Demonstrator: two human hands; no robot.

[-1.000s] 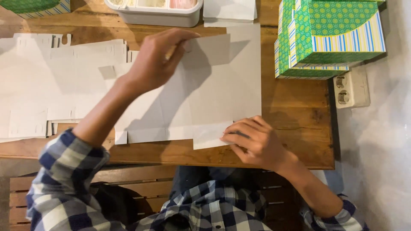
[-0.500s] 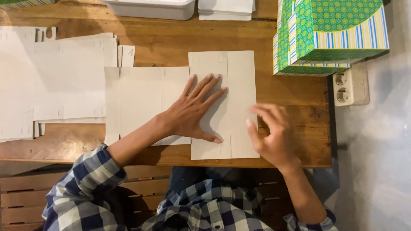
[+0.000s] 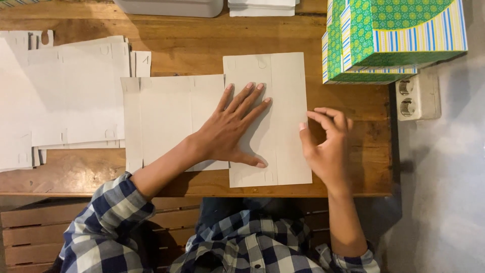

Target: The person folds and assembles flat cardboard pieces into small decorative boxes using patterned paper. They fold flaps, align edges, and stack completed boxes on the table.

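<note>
Left hand [image 3: 230, 134] still pressing the flat cardboard box blank [image 3: 202, 119].
Its fingers [image 3: 242, 98] are spreading flat; the right hand [image 3: 328, 146] is now touching the blank's right edge, fingers loosely curled.

The flat cardboard blank [image 3: 212, 121] under the hands is pale grey-white, as is the stack of blanks [image 3: 65, 96] to its left. The table [image 3: 202, 45] is warm brown wood. The folded boxes [image 3: 389, 35] are green with a small floral print (edged in blue, yellow and white stripes). The sleeves [image 3: 106, 222] are navy-and-white check.
</note>
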